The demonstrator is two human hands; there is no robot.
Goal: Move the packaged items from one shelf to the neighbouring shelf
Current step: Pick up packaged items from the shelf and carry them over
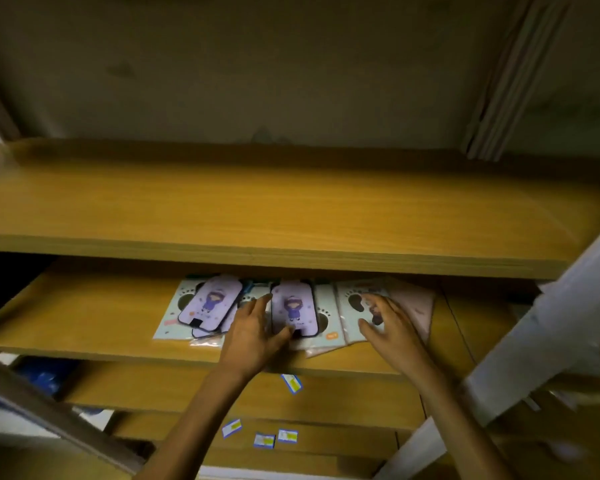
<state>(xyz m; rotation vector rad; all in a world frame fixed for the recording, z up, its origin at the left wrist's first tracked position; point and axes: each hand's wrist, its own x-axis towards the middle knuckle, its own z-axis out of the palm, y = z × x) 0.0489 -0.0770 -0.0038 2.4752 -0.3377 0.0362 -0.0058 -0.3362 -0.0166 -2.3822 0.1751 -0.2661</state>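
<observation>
- The left hand (253,327) is reaching into the lower shelf (84,323), fingers spread wide and thumb splayed right; the fingertips are lying beside the left edge of the middle packet (293,308) and the thumb is touching its near end, but the hand is gripping nothing.
- The right hand (388,323) is lying flat and open, fingers fanned, palm down on the right packet (349,306); it is pressing on the packet rather than closing around it.
- The middle packet is showing a lilac phone case with a small cartoon figure on a pale card backing printed with paw marks; it is overlapping its neighbours on both sides.
- The left packet (210,301) is lying tilted, its top leaning right, with a second lilac case partly showing from beneath it.
- Under the right packet a pinkish sleeve (416,306) is sticking out to the right and toward the near edge.
- All the packets are resting in a loose overlapping row at the middle of the lower shelf, their far ends running under the board above.
- The upper shelf (257,199) is lying bare, directly above the packets.
- Below the near edge, small blue-and-yellow labels (291,382) are sitting on the wooden boards further down.
- Pale metal uprights (548,337) are framing the unit at right, blurred.
</observation>
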